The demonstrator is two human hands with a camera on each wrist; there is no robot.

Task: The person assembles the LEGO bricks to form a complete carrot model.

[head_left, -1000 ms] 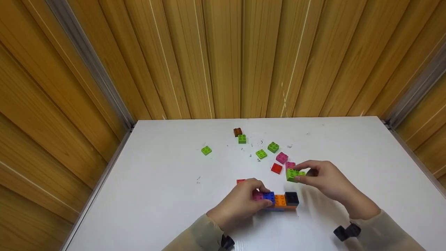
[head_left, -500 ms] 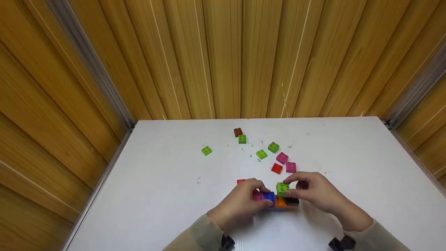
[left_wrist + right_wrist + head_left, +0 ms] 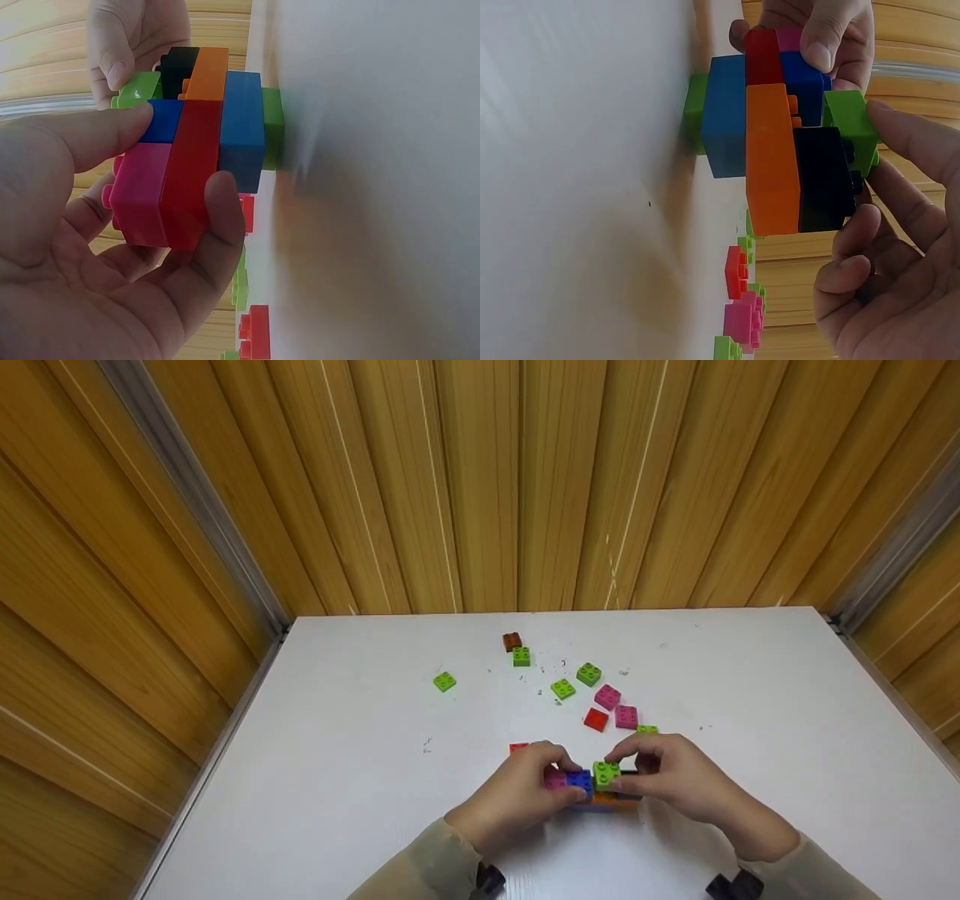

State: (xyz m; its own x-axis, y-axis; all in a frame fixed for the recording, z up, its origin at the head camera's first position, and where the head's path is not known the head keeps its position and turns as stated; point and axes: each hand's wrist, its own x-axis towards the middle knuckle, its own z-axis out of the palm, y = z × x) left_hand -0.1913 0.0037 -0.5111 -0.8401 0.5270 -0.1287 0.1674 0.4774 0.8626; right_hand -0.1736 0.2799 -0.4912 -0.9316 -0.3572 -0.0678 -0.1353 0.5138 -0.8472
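Head view: the left hand [image 3: 517, 795] grips the brick stack [image 3: 616, 802], and the right hand [image 3: 679, 776] pinches a green brick [image 3: 606, 774] over it.

Left wrist view: the left thumb bears on the blue brick [image 3: 163, 122], a fingertip on the red brick [image 3: 193, 161] — a good brace for pressing.

Right wrist view: the green brick looks slightly tilted beside the black brick [image 3: 822, 184] — best levelled over the orange brick's [image 3: 771, 161] studs, then pushed straight down.
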